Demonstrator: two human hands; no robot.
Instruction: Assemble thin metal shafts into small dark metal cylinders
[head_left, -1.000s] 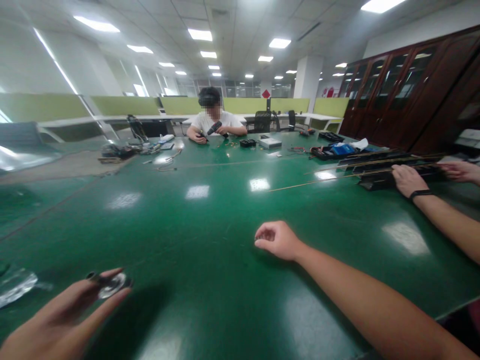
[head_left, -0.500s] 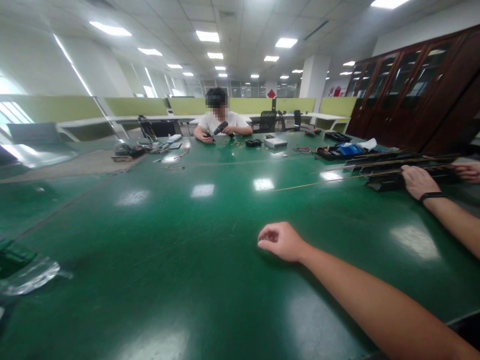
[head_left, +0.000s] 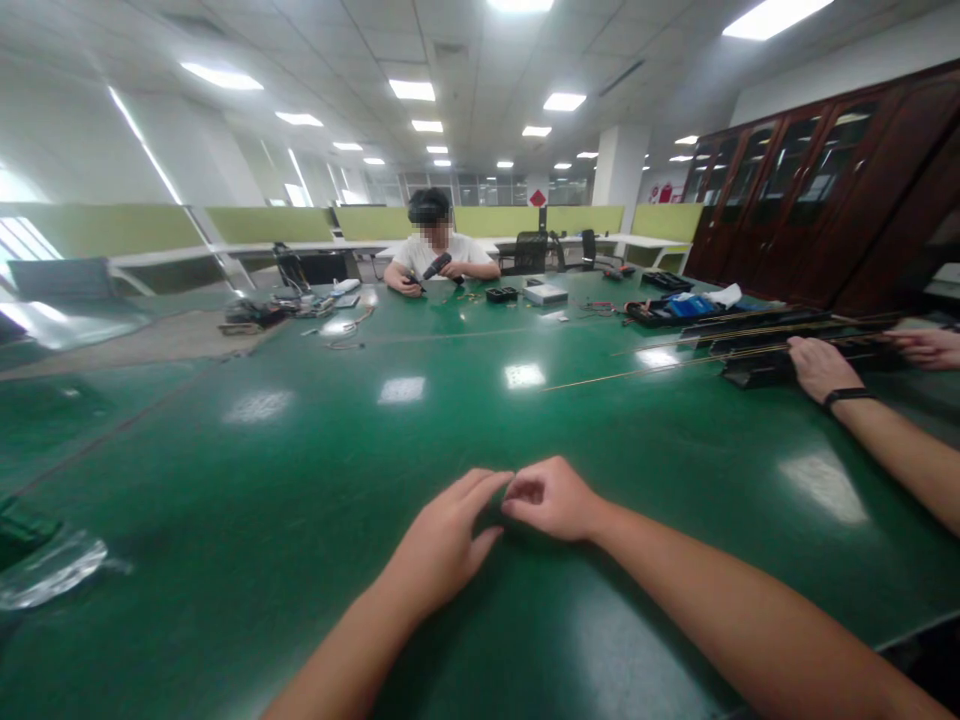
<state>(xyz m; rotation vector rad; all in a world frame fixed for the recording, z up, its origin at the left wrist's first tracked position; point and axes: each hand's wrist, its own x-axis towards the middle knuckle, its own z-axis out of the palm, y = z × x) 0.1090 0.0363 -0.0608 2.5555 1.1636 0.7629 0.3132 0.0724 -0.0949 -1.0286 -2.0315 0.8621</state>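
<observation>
On the green table [head_left: 300, 470] my right hand [head_left: 556, 497] rests with its fingers curled into a pinch; whatever is inside is too small or hidden to name. My left hand [head_left: 444, 540] lies just to its left, fingers stretched out and thumb apart. Its fingertips touch the pinched tips of the right hand. Nothing shows in the left hand.
A crumpled clear plastic bag [head_left: 49, 570] lies at the far left. A co-worker's hand [head_left: 819, 367] with a black wristband rests on black trays with thin brass rods [head_left: 750, 345] at the right. Another person [head_left: 436, 255] sits across the table among small tools and boxes.
My left hand, which held a small round metal part low at the left, went out of view and has come back empty against the right hand. The right hand barely moved.
</observation>
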